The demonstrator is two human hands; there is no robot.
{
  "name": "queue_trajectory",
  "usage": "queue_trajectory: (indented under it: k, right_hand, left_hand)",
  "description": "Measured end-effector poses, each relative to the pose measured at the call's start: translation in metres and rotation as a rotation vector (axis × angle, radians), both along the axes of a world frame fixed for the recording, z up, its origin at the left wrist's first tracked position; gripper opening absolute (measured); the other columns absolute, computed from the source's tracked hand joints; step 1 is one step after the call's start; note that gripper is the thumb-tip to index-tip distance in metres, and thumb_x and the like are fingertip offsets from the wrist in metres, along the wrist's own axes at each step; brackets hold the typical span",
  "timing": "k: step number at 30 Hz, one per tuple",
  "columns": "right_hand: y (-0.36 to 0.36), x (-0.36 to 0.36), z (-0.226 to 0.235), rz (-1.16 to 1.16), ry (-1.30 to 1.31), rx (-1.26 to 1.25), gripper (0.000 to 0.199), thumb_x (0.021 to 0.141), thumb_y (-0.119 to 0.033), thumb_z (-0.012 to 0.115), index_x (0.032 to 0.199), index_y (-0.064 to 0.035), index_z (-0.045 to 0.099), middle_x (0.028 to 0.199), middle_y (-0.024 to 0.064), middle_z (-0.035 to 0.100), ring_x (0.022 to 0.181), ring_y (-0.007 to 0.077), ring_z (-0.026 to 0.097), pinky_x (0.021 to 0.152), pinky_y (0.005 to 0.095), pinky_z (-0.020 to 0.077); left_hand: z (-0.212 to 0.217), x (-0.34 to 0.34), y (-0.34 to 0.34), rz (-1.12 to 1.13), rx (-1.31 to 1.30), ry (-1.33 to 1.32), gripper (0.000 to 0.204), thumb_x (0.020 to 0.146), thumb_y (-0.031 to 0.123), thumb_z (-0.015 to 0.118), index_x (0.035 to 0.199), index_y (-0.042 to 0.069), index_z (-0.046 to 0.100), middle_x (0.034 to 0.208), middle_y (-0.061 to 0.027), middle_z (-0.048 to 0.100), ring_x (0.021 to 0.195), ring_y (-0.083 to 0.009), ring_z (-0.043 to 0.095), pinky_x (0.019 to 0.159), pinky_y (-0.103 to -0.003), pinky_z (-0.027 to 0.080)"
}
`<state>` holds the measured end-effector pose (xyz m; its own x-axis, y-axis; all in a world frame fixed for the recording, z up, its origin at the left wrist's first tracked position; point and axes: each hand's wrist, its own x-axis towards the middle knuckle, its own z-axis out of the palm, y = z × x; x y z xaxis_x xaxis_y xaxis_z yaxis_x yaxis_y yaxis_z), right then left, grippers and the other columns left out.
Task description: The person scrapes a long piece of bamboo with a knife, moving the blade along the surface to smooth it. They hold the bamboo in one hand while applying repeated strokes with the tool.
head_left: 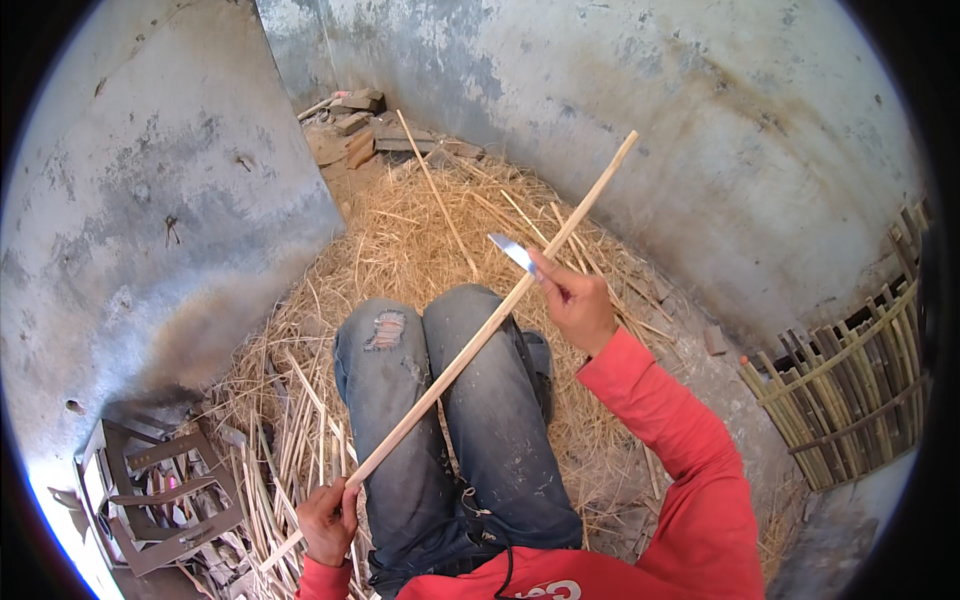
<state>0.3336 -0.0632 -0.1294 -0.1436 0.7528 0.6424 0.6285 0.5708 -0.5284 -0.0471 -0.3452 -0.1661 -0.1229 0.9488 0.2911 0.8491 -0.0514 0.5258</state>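
A long, straight, pale wooden strip [450, 371] lies slantwise across worn, frayed denim jeans [505, 435]. Near the strip's lower end, the left hand [328, 520] closes around it; near its upper part, the right hand [578, 302] grips a knife [513, 252], smooth metal blade beside the wood, handle hidden. Beyond the strip spread curly, straw-coloured shavings [385, 245]; to its right stands a slatted basket [850, 400].

1 pale stick [470, 347] slants beside 1 knife [512, 251].
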Motion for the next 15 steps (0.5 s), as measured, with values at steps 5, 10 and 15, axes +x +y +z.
queue_trajectory:
  k: [5, 10, 15]
  right_hand:
    - [0.046, 0.048, 0.003, -0.277, 0.09, -0.033, 0.033, 0.1, -0.015, 0.064, 0.132, -0.0171, 0.073, 0.062, 0.0195, 0.059, 0.046, 0.0171, 0.05, 0.047, 0.0371, 0.0424]
    - [-0.027, -0.019, 0.005, 0.026, -0.02, -0.035, 0.032, 0.101, -0.013, 0.065, 0.132, -0.0138, 0.073, 0.06, 0.0151, 0.055, 0.048, 0.0106, 0.042, 0.046, 0.0338, 0.0387]
    - [-0.056, -0.039, -0.011, 0.037, -0.18, 0.032, 0.021, 0.098, -0.016, 0.068, 0.115, -0.0121, 0.08, 0.061, 0.0131, 0.062, 0.046, 0.0213, 0.055, 0.047, 0.0391, 0.045]
  left_hand:
    - [0.001, 0.006, 0.005, -0.024, 0.034, -0.053, 0.014, 0.089, 0.008, 0.079, 0.1, 0.001, 0.076, 0.063, -0.0125, 0.056, 0.05, -0.027, 0.053, 0.049, -0.039, 0.039]
    - [-0.006, 0.007, 0.0, -0.004, 0.062, -0.057, 0.014, 0.089, 0.008, 0.079, 0.1, 0.001, 0.076, 0.063, -0.0125, 0.057, 0.05, -0.0273, 0.053, 0.049, -0.039, 0.04]
    - [0.003, 0.008, 0.0, 0.008, 0.029, -0.101, 0.01, 0.09, 0.009, 0.078, 0.095, 0.0, 0.075, 0.063, -0.0133, 0.058, 0.051, -0.0287, 0.055, 0.05, -0.039, 0.04]
